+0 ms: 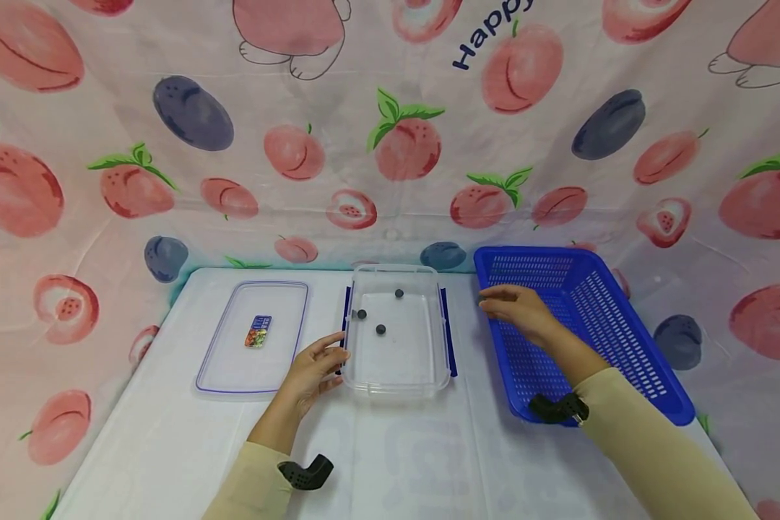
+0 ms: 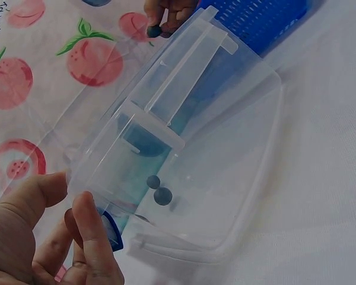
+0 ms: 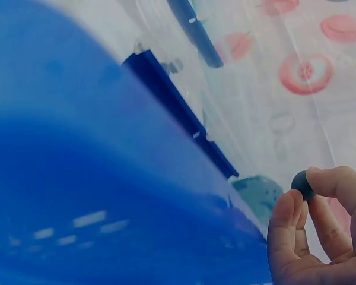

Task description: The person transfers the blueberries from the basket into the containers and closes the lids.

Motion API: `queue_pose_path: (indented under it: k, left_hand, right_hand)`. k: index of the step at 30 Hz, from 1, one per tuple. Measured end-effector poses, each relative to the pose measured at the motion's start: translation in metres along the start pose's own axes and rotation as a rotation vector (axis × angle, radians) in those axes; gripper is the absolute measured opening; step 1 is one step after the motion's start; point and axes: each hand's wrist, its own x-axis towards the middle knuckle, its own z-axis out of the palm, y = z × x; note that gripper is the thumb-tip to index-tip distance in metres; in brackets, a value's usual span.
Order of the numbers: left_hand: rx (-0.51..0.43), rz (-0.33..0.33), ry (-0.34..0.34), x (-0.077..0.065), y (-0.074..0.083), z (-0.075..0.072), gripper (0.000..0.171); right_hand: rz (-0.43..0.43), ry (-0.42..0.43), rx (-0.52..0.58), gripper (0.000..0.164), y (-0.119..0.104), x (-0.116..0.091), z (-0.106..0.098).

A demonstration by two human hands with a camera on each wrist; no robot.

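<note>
Head view: the right hand (image 1: 523, 312) pinches one dark ball (image 3: 302, 185) between thumb and fingers, near the left rim of the blue basket (image 1: 624, 325). The left hand (image 1: 312, 370), fingers extended and ungripped, touches the clear container's (image 1: 406, 365) left side; three similar balls (image 1: 380, 330) lie inside.

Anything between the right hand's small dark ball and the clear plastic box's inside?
Only the right wall of the clear rectangular plastic box and its dark-blue flap; nothing else visible stands before the small dark round ball.
</note>
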Motion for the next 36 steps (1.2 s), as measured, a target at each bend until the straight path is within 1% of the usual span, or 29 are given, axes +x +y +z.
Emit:
queue_pose_path:
  k: [3, 6, 13, 19, 23, 29, 36]
  left_hand:
    - [-0.003, 0.002, -0.002, 0.001, 0.0, 0.0, 0.047]
    - [-0.01, 0.004, -0.004, 0.001, 0.0, 0.0, 0.048]
    - [-0.021, 0.005, -0.01, -0.001, 0.003, 0.001, 0.051]
    - [-0.016, 0.002, -0.015, -0.002, 0.004, 0.001, 0.05]
    - [-0.018, 0.0, -0.014, -0.002, 0.004, 0.001, 0.05]
    - [-0.021, 0.001, -0.007, -0.002, 0.003, 0.001, 0.051]
    - [-0.025, -0.001, -0.01, 0.0, 0.001, 0.001, 0.05]
  right_hand:
    - [0.001, -0.009, -0.007, 0.045, -0.003, 0.0, 0.006]
    - [0.0, -0.015, 0.014, 0.044, -0.005, 0.0, 0.013]
    - [-0.001, -0.041, 0.077, 0.043, -0.008, 0.003, 0.031]
    - [-0.002, -0.058, 0.133, 0.04, -0.009, 0.007, 0.051]
    - [0.005, -0.085, 0.173, 0.038, -0.011, 0.009, 0.065]
    - [-0.018, -0.135, 0.182, 0.037, -0.014, 0.012, 0.081]
    - [-0.01, -0.138, 0.157, 0.034, -0.019, 0.012, 0.096]
